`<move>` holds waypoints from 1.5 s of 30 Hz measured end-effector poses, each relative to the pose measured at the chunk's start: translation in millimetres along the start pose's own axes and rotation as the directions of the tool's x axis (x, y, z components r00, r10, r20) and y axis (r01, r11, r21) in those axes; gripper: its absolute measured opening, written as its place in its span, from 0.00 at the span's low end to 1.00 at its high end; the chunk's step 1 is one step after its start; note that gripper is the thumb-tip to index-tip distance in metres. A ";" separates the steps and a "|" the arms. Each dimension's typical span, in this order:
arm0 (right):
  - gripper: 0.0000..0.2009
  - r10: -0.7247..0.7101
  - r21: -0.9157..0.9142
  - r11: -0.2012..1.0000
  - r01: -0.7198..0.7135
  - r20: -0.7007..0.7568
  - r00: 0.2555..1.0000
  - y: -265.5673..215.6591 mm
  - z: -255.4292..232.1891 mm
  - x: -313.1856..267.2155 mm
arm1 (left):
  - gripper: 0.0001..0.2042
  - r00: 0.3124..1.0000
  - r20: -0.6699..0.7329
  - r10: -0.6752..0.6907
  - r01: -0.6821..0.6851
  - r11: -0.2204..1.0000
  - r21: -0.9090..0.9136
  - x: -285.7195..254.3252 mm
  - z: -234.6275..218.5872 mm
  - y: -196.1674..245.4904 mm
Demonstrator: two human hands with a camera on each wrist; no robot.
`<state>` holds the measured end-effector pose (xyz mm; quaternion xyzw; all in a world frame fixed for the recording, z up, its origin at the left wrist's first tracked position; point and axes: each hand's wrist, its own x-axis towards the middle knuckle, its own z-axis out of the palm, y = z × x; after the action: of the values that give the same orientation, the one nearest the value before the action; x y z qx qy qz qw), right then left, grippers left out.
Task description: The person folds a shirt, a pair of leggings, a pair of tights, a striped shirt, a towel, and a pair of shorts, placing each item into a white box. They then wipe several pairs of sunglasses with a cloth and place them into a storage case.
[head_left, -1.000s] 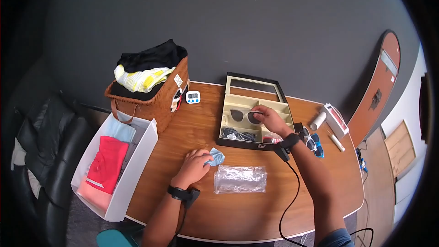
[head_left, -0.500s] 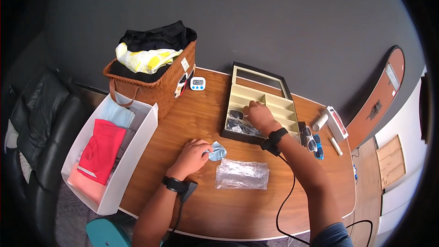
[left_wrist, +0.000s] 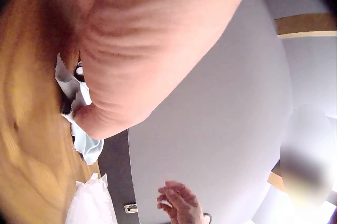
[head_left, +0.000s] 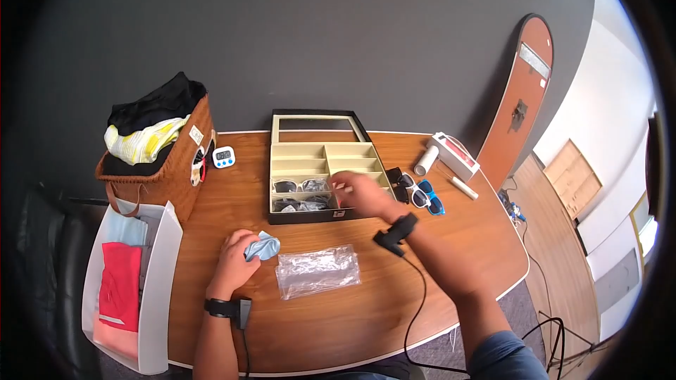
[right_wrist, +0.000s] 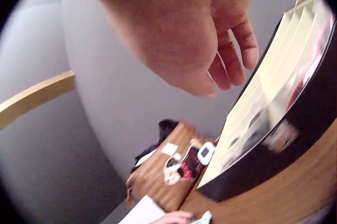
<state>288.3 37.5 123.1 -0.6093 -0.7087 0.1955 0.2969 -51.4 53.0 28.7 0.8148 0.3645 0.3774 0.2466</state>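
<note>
My left hand (head_left: 236,260) rests on the table at the front left, with a crumpled light blue cloth (head_left: 265,246) gripped at its thumb side. In the left wrist view, the thumb lies on the cloth (left_wrist: 88,147) and the other fingers are hidden. My right hand (head_left: 362,193) hovers over the front right of a black display case (head_left: 317,217) with cream compartments. Its fingers hang loosely curled with nothing in them, as the right wrist view shows. White-framed sunglasses (head_left: 301,186) lie in a left compartment, and dark glasses in plastic (head_left: 303,203) fill the one before it.
A clear plastic sleeve (head_left: 318,271) lies before the case. Several sunglasses (head_left: 420,195), a white cylinder (head_left: 426,160) and a white box (head_left: 454,157) are at right. At left stand a timer (head_left: 223,157), a wicker basket (head_left: 169,193) and a white bin (head_left: 163,288) of folded clothes.
My right hand has let go of the white-framed sunglasses, now in a compartment, and has drawn back to the case's front right. The left hand keeps the cloth; the head view has turned right.
</note>
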 end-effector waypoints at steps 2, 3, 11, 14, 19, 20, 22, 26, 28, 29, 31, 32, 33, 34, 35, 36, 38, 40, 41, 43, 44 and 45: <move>0.13 0.188 -0.167 0.960 -0.224 -0.205 0.960 40.2 -44.6 -21.3 | 0.12 1.000 0.015 -0.007 0.007 1.000 0.001 -1.3 -0.4 -4.5; 0.14 0.212 -0.178 0.945 -0.275 -0.308 0.927 67.1 -62.0 -34.4 | 0.11 0.998 0.063 -0.016 0.013 0.999 0.047 -1.4 -2.1 -4.5; 0.20 0.458 -0.122 0.832 -0.541 -0.398 0.795 187.8 -59.3 -71.4 | 0.07 0.981 0.152 -0.119 0.120 0.993 0.005 -1.2 -1.0 -10.6; 0.20 0.438 -0.214 0.828 -0.518 -0.331 0.836 202.6 -53.7 -60.2 | 0.07 0.983 0.130 -0.130 0.137 0.989 -0.051 -3.8 -0.5 -12.5; 0.08 0.620 0.450 0.756 -0.476 -0.255 0.742 134.8 -84.5 -77.7 | 0.07 0.991 0.100 -0.093 0.102 0.991 -0.085 -4.5 -1.7 -15.5; 0.08 0.622 0.449 0.754 -0.479 -0.255 0.741 120.6 -87.8 -86.2 | 0.07 0.990 0.103 -0.094 0.103 0.991 -0.087 -4.9 0.0 -16.5; 0.06 0.457 0.583 0.775 -0.245 -0.248 0.854 98.9 -93.9 -103.2 | 0.07 0.983 0.076 -0.165 0.176 0.967 -0.184 -2.1 2.4 -17.4; 0.05 0.234 0.703 0.711 0.006 -0.246 0.941 37.9 -41.6 -137.8 | 0.07 0.958 0.148 -0.245 0.283 0.887 -0.364 0.5 12.9 -9.6; 0.05 0.215 0.843 0.531 -0.087 -0.035 0.976 -0.6 -8.4 -148.5 | 0.07 0.986 0.092 -0.137 0.162 0.915 -0.369 6.2 22.4 18.3; 0.06 0.203 0.848 0.512 -0.138 0.036 0.979 -12.9 8.6 -151.9 | 0.06 0.996 0.069 -0.062 0.083 0.928 -0.362 8.5 23.2 44.2; 0.06 0.170 0.857 0.474 -0.204 0.138 0.976 -21.6 44.9 -156.6 | 0.06 0.996 0.021 0.087 -0.076 0.947 -0.312 12.0 21.7 93.4; 0.06 0.149 0.864 0.455 -0.215 0.164 0.975 -21.7 62.6 -158.1 | 0.06 0.986 -0.001 0.165 -0.159 0.950 -0.267 11.2 21.2 113.2; 0.07 0.153 0.894 0.411 -0.178 0.124 0.980 -24.2 76.0 -158.8 | 0.06 0.990 -0.011 0.140 -0.138 0.963 -0.231 8.0 19.1 133.4; 0.07 0.144 0.900 0.398 -0.178 0.130 0.981 -25.7 79.5 -158.9 | 0.06 0.988 -0.032 0.153 -0.156 0.968 -0.199 6.6 22.7 135.3; 0.07 0.126 0.886 0.427 -0.183 0.142 0.982 -27.1 80.7 -161.2 | 0.06 0.987 -0.046 0.155 -0.160 0.975 -0.157 7.0 23.9 129.4; 0.08 0.111 0.870 0.456 -0.188 0.154 0.982 -26.8 82.1 -163.9 | 0.05 0.986 -0.057 0.158 -0.164 0.980 -0.117 7.1 24.4 125.4; 0.09 0.128 0.885 0.428 -0.182 0.140 0.982 -20.2 86.5 -164.2 | 0.05 0.994 -0.103 0.043 -0.058 0.988 -0.144 6.8 15.1 130.4; 0.10 0.154 0.897 0.401 -0.185 0.133 0.979 -18.8 87.6 -167.1 | 0.06 0.970 -0.236 -0.058 0.018 0.986 -0.167 9.0 13.8 133.4; 0.11 0.151 0.875 0.440 -0.201 0.148 0.977 -22.3 85.0 -166.7 | 0.06 0.972 -0.233 -0.002 -0.027 0.992 -0.121 9.2 14.5 139.2; 0.12 0.133 0.844 0.487 -0.225 0.183 0.974 -23.2 86.3 -167.7 | 0.06 0.972 -0.199 0.126 -0.133 0.991 -0.023 8.3 25.1 143.7; 0.12 0.134 0.847 0.480 -0.229 0.188 0.973 -23.4 86.7 -168.0 | 0.06 0.967 -0.166 0.195 -0.193 0.981 0.023 7.2 33.3 142.3; 0.12 0.138 0.852 0.480 -0.206 0.158 0.978 -24.1 85.9 -168.2 | 0.07 0.973 -0.091 0.213 -0.209 0.976 0.054 4.1 38.8 142.6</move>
<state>227.3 -124.4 43.6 -0.4396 -0.4608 0.5728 0.5161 39.5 -36.1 104.0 0.8350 0.2957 0.4321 0.1691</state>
